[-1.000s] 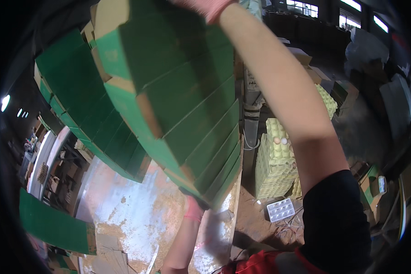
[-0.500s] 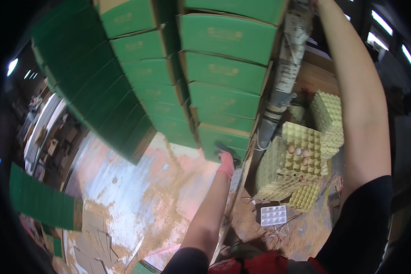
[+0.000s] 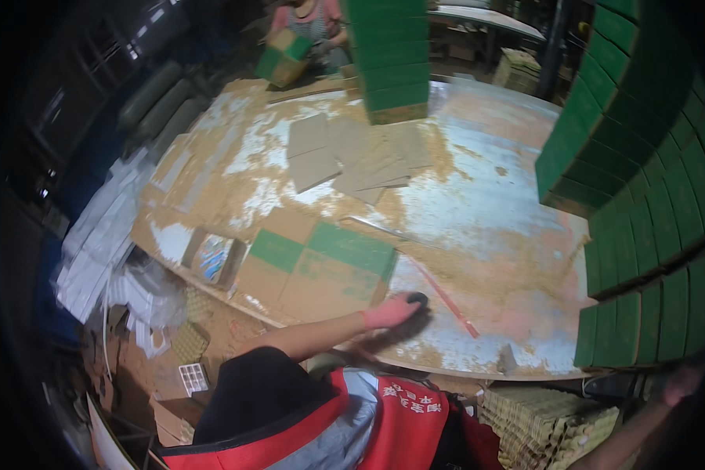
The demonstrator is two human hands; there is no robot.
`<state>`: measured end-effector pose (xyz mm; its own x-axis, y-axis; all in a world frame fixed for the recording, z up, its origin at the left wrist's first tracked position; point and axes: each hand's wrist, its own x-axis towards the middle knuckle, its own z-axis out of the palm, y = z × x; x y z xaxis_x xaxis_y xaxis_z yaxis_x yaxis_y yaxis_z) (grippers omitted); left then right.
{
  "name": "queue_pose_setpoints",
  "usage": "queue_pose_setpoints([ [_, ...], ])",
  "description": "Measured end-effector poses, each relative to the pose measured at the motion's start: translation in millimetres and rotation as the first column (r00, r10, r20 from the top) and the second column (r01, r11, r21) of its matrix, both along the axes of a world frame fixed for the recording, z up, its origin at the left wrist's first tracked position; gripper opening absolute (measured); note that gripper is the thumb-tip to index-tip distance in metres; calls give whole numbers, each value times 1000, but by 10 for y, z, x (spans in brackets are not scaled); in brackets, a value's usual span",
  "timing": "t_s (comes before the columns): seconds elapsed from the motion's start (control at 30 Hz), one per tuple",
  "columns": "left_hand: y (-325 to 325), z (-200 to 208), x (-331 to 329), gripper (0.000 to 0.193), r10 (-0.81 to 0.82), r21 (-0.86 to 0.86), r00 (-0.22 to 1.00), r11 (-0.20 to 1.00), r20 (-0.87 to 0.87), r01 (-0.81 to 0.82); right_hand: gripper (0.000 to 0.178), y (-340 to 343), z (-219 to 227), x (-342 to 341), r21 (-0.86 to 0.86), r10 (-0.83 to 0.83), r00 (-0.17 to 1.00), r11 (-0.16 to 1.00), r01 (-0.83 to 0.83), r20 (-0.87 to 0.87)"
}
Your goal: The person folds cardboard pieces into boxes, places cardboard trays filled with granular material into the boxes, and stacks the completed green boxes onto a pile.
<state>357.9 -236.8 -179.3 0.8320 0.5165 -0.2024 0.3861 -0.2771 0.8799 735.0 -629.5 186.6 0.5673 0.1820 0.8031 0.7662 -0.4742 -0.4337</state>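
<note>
My left hand (image 3: pixel 397 309), in a pink glove with dark fingertips, hovers over the near part of the worktable (image 3: pixel 497 258). Its fingers are blurred, and I see nothing in them. Just left of it lies a flattened green and brown carton (image 3: pixel 321 262). A thin red strip (image 3: pixel 446 298) is on the tabletop to its right. My right hand (image 3: pixel 681 385) is at the dim lower right, close to the stacked green boxes (image 3: pixel 642 329); its fingers are too blurred to make out.
Brown cardboard sheets (image 3: pixel 352 153) lie mid-table, with sawdust-like crumbs around. A tall green box stack (image 3: pixel 388 63) stands at the far side, another (image 3: pixel 603 117) to the right. A co-worker (image 3: pixel 313 31) holds a green box (image 3: pixel 283 59). Egg trays (image 3: pixel 544 423) sit below the near edge.
The view has swung from the box stacks toward the table. My left hand has come away from the stacked green boxes. My raised right arm is now low at the right. A co-worker has come into view.
</note>
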Motion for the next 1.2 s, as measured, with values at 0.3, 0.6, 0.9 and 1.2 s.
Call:
queue_pose_setpoints([
  [0.3,1552,628,-4106,61,818,810,557,421,-145,-408,72,3527,-4185,-3143,35,221,151,665,-746,-964],
  [0.6,2702,-74,-6637,69,811,826,393,532,-434,-187,116,5355,-3869,-5914,-412,36,518,560,-719,-855],
  [0.9,2915,919,-6419,81,616,780,774,554,-149,-291,54,6382,-3624,-6565,291,279,-154,562,-774,-948],
  [1.2,2725,1747,-6168,35,375,920,921,389,-106,-53,63,6260,-2092,-6017,213,123,-175,552,-806,-977],
])
